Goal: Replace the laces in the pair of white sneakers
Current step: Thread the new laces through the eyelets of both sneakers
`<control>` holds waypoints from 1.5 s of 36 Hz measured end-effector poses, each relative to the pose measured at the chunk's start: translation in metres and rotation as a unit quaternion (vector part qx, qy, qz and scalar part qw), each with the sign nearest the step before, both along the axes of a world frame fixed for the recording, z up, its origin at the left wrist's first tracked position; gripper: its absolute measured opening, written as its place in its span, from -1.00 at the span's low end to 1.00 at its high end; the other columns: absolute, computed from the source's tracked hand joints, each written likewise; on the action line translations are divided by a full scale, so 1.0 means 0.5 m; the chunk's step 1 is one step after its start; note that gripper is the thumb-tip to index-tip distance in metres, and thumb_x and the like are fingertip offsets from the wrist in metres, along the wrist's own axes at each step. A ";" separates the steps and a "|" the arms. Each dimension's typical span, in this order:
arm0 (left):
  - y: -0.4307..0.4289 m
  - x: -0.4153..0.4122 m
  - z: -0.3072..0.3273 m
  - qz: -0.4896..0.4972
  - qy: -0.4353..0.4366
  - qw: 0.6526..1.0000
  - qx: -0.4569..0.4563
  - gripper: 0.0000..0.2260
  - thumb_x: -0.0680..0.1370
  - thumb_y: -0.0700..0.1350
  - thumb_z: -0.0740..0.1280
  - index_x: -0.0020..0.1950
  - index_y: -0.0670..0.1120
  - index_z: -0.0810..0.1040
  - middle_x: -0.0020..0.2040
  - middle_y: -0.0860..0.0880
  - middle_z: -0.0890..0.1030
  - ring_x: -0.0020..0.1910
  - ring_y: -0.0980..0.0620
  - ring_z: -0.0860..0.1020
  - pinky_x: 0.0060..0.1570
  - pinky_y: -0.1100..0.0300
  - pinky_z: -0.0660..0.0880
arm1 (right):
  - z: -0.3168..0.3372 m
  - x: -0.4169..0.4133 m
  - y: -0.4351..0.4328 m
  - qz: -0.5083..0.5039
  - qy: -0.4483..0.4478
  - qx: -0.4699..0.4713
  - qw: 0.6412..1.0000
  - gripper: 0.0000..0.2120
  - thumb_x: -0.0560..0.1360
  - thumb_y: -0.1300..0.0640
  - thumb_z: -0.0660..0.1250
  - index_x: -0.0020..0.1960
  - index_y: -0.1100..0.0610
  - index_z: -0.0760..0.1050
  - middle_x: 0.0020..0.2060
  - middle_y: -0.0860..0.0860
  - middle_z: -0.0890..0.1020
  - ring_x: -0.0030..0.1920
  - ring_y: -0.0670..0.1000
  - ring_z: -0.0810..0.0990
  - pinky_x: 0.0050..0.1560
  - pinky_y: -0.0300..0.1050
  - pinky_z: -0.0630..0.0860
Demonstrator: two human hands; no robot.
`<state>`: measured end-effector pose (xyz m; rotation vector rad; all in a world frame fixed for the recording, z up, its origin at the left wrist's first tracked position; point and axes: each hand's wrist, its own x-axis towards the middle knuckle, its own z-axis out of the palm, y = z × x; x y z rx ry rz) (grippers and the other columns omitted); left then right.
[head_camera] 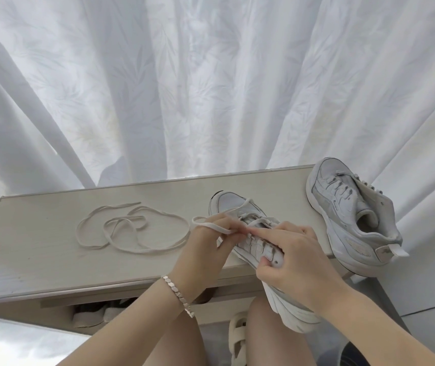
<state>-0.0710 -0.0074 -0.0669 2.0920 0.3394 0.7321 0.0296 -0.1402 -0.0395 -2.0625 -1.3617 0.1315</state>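
Holding the shoe: the right hand (293, 256) grips the near sneaker (231, 204) by its side. The thumb is curled against the eyelet row, the fingers are wrapped over the upper, and the forefinger reaches toward the left fingertips.
Pinch: the left hand (208, 244) has thumb and forefinger closed on the lace (212, 227), just at the eyelets. The other fingers are curled loosely beneath.
Lace path: the flat, off-white strand loops out over the left knuckles. Another length runs up across the toe of the same shoe.
Near sneaker: it is tilted, toe up on the bench top (39, 233), heel hanging off the front edge over the person's bare knee. Its lower eyelets are already crossed with lace.
Second sneaker: the second sneaker (348, 207) lies at the right end of the bench top, well apart from the hands. It leans on its side with the opening toward the camera and is laced.
Loose lace: the loose lace (129, 220) lies in open coils on the bench top, left of the hands and apart from both shoes.
Wrist: a silver bracelet (176, 293) sits on the left wrist.
Backdrop: a white curtain (211, 88) with a faint leaf pattern hangs behind the bench.
Below: a pale sandal (237, 336) shows between the knees. Dark shoes (89, 317) sit in the compartment under the top.
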 end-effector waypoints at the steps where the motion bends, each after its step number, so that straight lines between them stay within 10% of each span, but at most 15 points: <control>1: -0.007 0.001 -0.001 0.016 -0.004 1.000 -0.008 -0.80 0.45 -0.21 0.34 -0.11 0.11 0.57 -0.18 0.15 0.59 -0.15 0.18 0.53 -0.12 0.44 0.41 | 0.004 0.000 0.001 0.002 0.016 -0.018 1.000 -0.49 0.24 0.01 0.21 0.17 -0.10 0.58 -0.30 -0.33 0.45 -0.02 -0.37 0.35 0.09 -0.43 0.13; 7: -0.042 -0.003 0.008 0.036 -0.021 0.989 -0.140 -0.70 0.51 -0.28 0.34 -0.10 0.17 0.60 -0.08 0.17 0.63 0.00 0.25 0.56 0.01 0.38 0.45 | 0.006 -0.003 -0.005 -0.066 0.051 0.037 0.996 -0.75 0.38 0.18 0.45 0.04 -0.02 0.65 -0.32 -0.51 0.49 -0.09 -0.43 0.41 0.02 -0.25 0.32; 12: -0.054 -0.002 0.020 0.063 -0.003 0.964 -0.257 -0.83 0.53 -0.24 0.32 -0.09 0.03 0.62 -0.05 0.13 0.66 0.03 0.17 0.59 0.12 0.08 0.51 | 0.002 -0.005 0.008 -0.122 0.056 0.079 0.988 -0.82 0.34 0.19 0.52 -0.05 0.07 0.66 -0.22 -0.18 0.50 -0.21 -0.16 0.52 -0.15 -0.54 0.38; 17: -0.060 0.004 0.031 0.068 0.008 0.965 -0.255 -0.83 0.53 -0.24 0.33 -0.06 0.05 0.60 -0.06 0.20 0.65 0.02 0.23 0.57 0.09 0.15 0.53 | 0.039 0.019 0.027 -0.102 0.162 -0.017 0.981 -0.84 0.38 0.05 0.49 -0.34 -0.14 0.60 -0.48 -0.19 0.59 -0.38 -0.14 0.54 -0.34 -0.42 0.42; 22: -0.064 0.006 0.037 0.061 0.019 0.965 -0.256 -0.74 0.53 -0.29 0.30 -0.02 0.10 0.57 -0.01 0.14 0.64 0.04 0.24 0.55 0.08 0.21 0.51 | 0.054 0.050 0.044 -0.111 0.169 -0.077 0.976 -0.78 0.39 0.08 0.47 -0.36 0.19 0.65 -0.35 0.18 0.64 -0.40 -0.05 0.47 -0.41 -0.42 0.34; 28: -0.061 0.001 0.039 0.054 0.046 0.964 -0.255 -0.61 0.45 -0.38 0.27 0.02 0.12 0.51 -0.02 0.23 0.62 0.06 0.31 0.51 0.05 0.33 0.47 | 0.065 0.044 0.069 -0.104 0.108 -0.139 0.979 -0.75 0.39 0.15 0.39 -0.45 0.16 0.56 -0.57 0.00 0.44 -0.56 -0.11 0.35 -0.51 -0.40 0.32; 33: -0.063 -0.003 0.036 0.034 0.122 0.959 -0.253 -0.55 0.27 0.06 0.36 0.14 0.25 0.39 0.18 0.24 0.46 0.20 0.30 0.41 0.21 0.26 0.40 | 0.064 0.040 0.097 -0.086 0.067 -0.179 0.978 -0.67 0.40 0.18 0.35 -0.50 0.13 0.36 -0.60 -0.03 0.32 -0.54 -0.08 0.25 -0.56 -0.32 0.24; 40: -0.076 0.000 0.029 0.033 0.183 0.982 -0.030 -0.19 0.25 0.38 0.21 0.46 0.15 0.17 0.24 0.40 0.18 0.24 0.40 0.09 0.05 0.71 0.00 | 0.076 0.052 0.103 -0.038 0.065 -0.209 0.975 -0.76 0.41 0.18 0.34 -0.41 0.24 0.50 -0.58 0.02 0.35 -0.49 -0.01 0.30 -0.52 -0.31 0.20; 50: -0.057 0.010 0.011 0.066 0.142 0.981 -0.112 -0.58 0.40 0.11 0.36 0.21 0.28 0.32 0.12 0.40 0.35 0.22 0.30 0.30 0.20 0.30 0.31 | 0.139 0.075 0.097 -0.015 0.094 -0.081 0.992 -0.79 0.47 0.12 0.34 -0.27 0.21 0.59 -0.40 0.03 0.66 -0.57 -0.19 0.41 -0.51 -0.45 0.32; 54: -0.061 0.011 0.011 0.084 0.123 0.976 -0.157 -0.53 0.22 0.27 0.30 0.11 0.33 0.32 0.14 0.29 0.44 0.21 0.32 0.36 0.06 0.40 0.36 | 0.121 0.076 0.111 -0.018 0.095 -0.209 0.973 -0.63 0.46 -0.04 0.32 -0.29 0.27 0.57 -0.46 0.07 0.59 -0.49 -0.04 0.39 -0.48 -0.30 0.33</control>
